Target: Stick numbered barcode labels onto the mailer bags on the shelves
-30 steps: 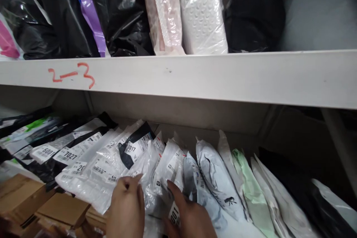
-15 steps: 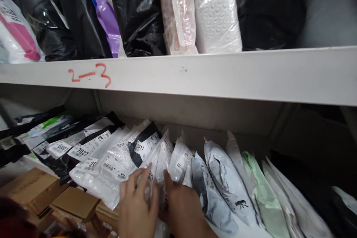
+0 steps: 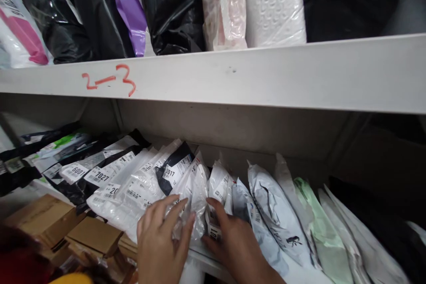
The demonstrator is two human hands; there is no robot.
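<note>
A row of plastic-wrapped parcels with number labels leans on the lower shelf. My left hand (image 3: 163, 239) lies with its fingers spread on a clear-white parcel (image 3: 191, 195) near the middle of the row, pressing it to the left. My right hand (image 3: 233, 242) has its fingers on the neighbouring white parcel (image 3: 218, 191), thumb against its label. The two hands part the parcels between them. Neither hand lifts anything.
The white shelf edge (image 3: 233, 77) marked "2-3" in red runs above. The upper shelf holds black, purple, pink and white bags (image 3: 173, 4). Grey-blue (image 3: 276, 213) and green parcels (image 3: 316, 226) lean to the right. Cardboard boxes (image 3: 46, 219) sit at lower left.
Both hands have shifted slightly right along the row and spread the parcels apart. The view has tilted a little, showing more of the upper shelf's left side.
</note>
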